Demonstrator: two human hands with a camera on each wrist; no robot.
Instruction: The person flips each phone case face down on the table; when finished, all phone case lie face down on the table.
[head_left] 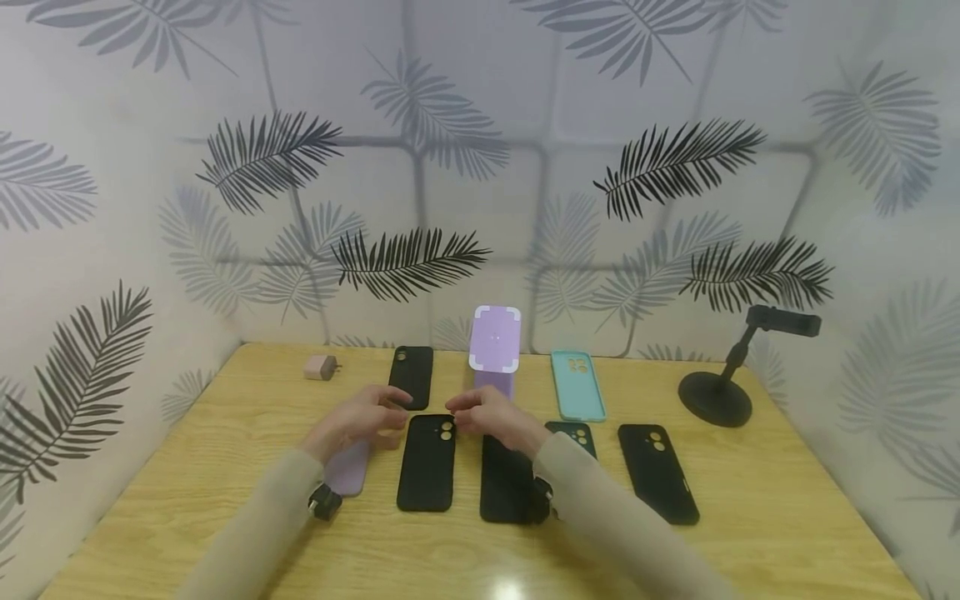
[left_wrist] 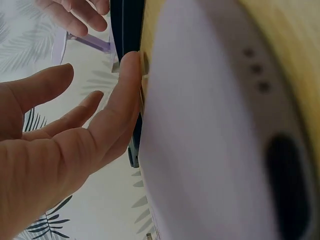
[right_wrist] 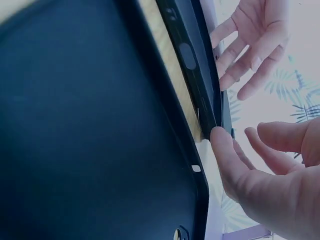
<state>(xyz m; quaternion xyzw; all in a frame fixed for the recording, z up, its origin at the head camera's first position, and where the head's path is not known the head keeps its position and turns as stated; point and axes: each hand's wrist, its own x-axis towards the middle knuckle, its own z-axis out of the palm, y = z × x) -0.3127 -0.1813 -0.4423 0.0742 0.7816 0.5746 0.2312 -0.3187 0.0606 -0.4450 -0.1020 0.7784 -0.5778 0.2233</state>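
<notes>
Both hands are over the table with fingers apart and loosely bent, and neither holds anything. A black phone case (head_left: 426,473) with a camera cutout lies between them. My left hand (head_left: 360,421) is at its upper left, above a lilac phone case (head_left: 347,471) that it partly covers. The right hand (head_left: 498,417) is at its upper right, above another black case (head_left: 504,492) lying open side up. In the left wrist view, the left fingertips (left_wrist: 131,62) come close to the table; whether they touch is unclear. Right fingertips (right_wrist: 218,136) appear beside the middle case's edge.
Behind lie a black case (head_left: 420,375), a turquoise case (head_left: 579,390) and a pinkish charger plug (head_left: 320,367). A purple stand (head_left: 495,337) stands near the wall. To the right are a dark case (head_left: 581,435), a black case (head_left: 660,477) and a black stand (head_left: 716,400).
</notes>
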